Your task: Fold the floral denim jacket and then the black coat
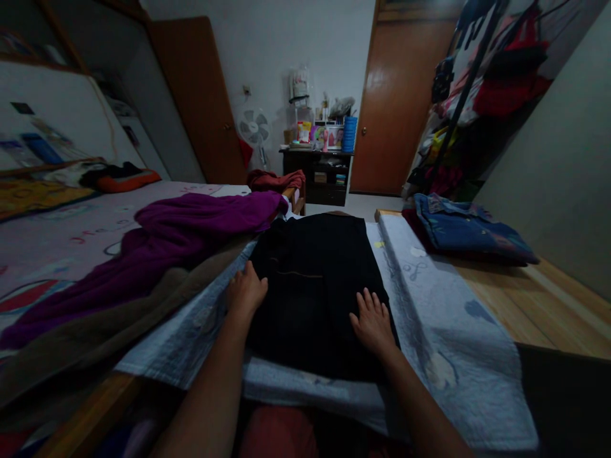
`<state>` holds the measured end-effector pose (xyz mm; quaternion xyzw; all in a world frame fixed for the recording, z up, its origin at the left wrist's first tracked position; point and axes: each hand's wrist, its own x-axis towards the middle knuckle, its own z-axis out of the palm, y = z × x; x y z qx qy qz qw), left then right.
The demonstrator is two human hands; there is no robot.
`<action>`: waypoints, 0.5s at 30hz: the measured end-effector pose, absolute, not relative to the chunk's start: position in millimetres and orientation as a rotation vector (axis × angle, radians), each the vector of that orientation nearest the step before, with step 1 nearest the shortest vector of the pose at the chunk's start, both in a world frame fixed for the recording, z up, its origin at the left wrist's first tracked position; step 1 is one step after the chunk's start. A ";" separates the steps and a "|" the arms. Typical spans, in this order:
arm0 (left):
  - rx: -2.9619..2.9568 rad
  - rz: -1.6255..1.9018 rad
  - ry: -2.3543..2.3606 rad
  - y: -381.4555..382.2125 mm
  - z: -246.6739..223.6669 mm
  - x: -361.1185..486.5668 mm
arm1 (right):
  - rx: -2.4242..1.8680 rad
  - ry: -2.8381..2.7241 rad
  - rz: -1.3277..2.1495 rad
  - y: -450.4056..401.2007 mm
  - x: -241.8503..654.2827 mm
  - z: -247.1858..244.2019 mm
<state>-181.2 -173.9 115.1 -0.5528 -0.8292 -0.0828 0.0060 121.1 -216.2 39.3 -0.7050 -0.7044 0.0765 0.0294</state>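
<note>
A black garment (305, 305), folded into a rough rectangle, lies on a pale blue-grey patterned cloth (443, 331) in front of me. A thin brownish line crosses its upper layer. At its left edge rests my left hand (245, 291), thumb apart from the bent fingers and touching the fabric; part of these fingers is hard to see. My right hand (373, 321) lies flat on the garment's right side, palm down with fingers stretched out. Both hands press on the cloth from above, and neither lifts it.
Left of the garment, a purple cloth (191, 222) and a grey-brown cloth (157, 305) lie heaped along the bed (109, 219). Folded blue clothing (468, 226) sits on a wooden surface (496, 299) at right. Further back stand a fan (255, 127) and a dark cabinet (312, 178).
</note>
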 end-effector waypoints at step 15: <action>-2.288 -0.296 -2.501 -175.1 99.7 -160.4 | -1.927 -2.335 0.346 -192.4 93.2 50.8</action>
